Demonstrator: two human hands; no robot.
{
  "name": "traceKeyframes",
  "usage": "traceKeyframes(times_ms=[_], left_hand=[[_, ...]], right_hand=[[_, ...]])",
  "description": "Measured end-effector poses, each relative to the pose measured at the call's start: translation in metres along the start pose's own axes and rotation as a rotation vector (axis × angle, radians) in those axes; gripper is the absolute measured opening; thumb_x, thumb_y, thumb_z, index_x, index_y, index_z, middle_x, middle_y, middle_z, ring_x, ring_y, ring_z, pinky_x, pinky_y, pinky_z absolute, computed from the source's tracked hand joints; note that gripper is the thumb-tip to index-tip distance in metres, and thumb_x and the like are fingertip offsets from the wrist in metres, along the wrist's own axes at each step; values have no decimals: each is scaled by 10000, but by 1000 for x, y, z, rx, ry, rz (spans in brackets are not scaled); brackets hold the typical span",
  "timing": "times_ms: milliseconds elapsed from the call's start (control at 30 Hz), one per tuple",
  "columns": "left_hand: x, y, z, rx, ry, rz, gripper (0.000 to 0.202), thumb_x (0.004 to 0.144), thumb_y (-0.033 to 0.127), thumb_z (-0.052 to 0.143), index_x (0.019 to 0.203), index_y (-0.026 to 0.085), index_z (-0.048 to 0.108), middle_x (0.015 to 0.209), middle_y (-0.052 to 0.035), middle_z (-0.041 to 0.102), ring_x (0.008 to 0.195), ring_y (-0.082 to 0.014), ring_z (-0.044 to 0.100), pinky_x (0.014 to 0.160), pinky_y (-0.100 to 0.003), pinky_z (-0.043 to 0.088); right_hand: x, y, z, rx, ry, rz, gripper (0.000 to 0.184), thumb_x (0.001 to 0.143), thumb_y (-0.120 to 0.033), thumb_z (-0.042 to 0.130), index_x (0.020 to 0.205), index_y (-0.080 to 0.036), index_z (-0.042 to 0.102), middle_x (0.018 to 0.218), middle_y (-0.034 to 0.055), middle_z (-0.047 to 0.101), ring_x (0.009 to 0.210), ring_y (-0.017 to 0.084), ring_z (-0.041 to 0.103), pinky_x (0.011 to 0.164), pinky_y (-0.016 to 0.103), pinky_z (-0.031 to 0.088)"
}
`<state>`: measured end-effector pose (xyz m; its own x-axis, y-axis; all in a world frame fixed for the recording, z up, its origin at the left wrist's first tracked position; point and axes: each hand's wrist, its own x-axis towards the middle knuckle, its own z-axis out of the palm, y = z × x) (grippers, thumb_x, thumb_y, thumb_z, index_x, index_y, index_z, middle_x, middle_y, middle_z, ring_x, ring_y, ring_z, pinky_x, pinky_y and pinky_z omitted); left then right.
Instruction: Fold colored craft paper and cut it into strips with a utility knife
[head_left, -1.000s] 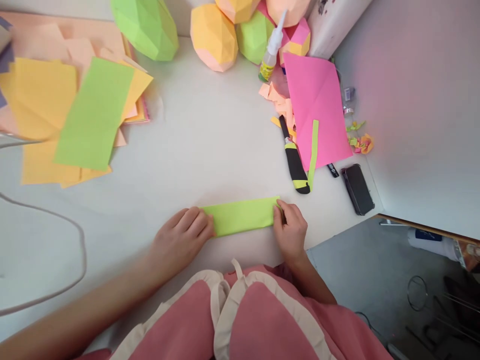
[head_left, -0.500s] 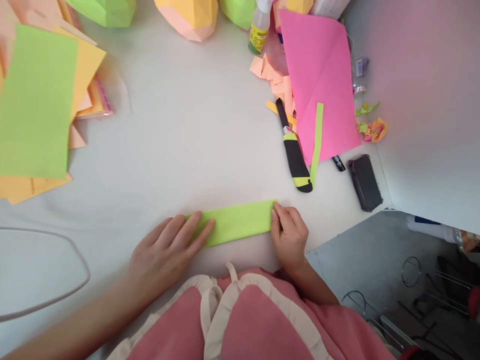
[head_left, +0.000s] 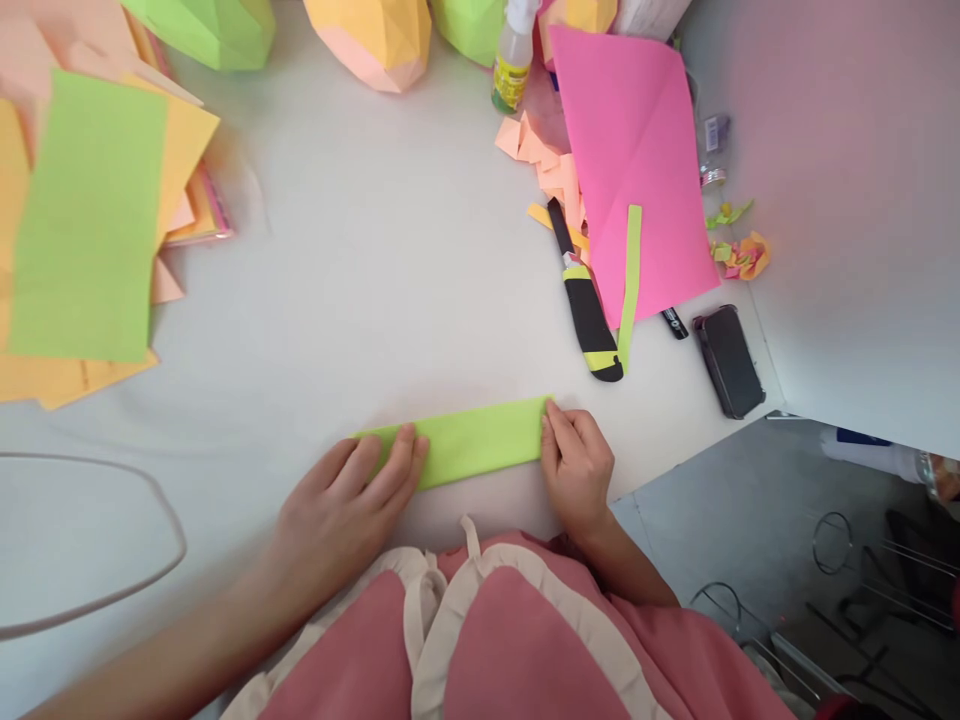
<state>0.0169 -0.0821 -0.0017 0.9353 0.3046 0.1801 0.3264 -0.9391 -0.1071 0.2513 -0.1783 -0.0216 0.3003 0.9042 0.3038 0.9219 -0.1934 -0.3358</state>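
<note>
A folded light-green paper strip (head_left: pixel 480 440) lies on the white table close to my body, tilted slightly up to the right. My right hand (head_left: pixel 577 460) pinches its right end between thumb and fingers. On the strip's left part rests my left hand (head_left: pixel 352 500), palm down. Its fingers lie on the paper and press it to the table without wrapping round it. Part of the left end is hidden beneath those fingers. Farther off on the right is a black and lime utility knife (head_left: pixel 590 310), beside a narrow green paper strip (head_left: pixel 631 280).
A pink sheet (head_left: pixel 637 170), a glue bottle (head_left: pixel 512 65), a marker (head_left: pixel 674 323), paper scraps and a phone (head_left: pixel 729 362) lie to the right. Colored sheets (head_left: pixel 90 220) are stacked on the left. Faceted paper shapes (head_left: pixel 371 45) line the back. A cable (head_left: pixel 165 510) curves at left.
My left hand has slid slightly right, and its fingers have drawn closer together, showing more of the strip's left end. My right hand keeps its pinch. The view has shifted a little.
</note>
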Motion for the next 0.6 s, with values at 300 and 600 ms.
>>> traceKeyframes(times_ms=[300, 600], left_hand=[[20, 9, 24, -89, 176, -76, 224, 912, 228, 569, 714, 132, 607, 761, -93, 590, 863, -276, 626, 691, -389, 548], [16, 4, 42, -401, 55, 2, 363, 970, 117, 398, 1299, 181, 537, 1465, -72, 468, 1428, -235, 304, 1151, -443, 330]], right_hand=[[-1, 1, 3, -53, 29, -19, 246, 954, -144, 477, 1084, -127, 686, 713, 31, 589, 641, 107, 516, 544, 230, 383], [-4, 5, 6, -85, -35, 30, 299, 990, -205, 403, 1081, -159, 684, 742, 36, 579, 660, 112, 498, 559, 241, 358]])
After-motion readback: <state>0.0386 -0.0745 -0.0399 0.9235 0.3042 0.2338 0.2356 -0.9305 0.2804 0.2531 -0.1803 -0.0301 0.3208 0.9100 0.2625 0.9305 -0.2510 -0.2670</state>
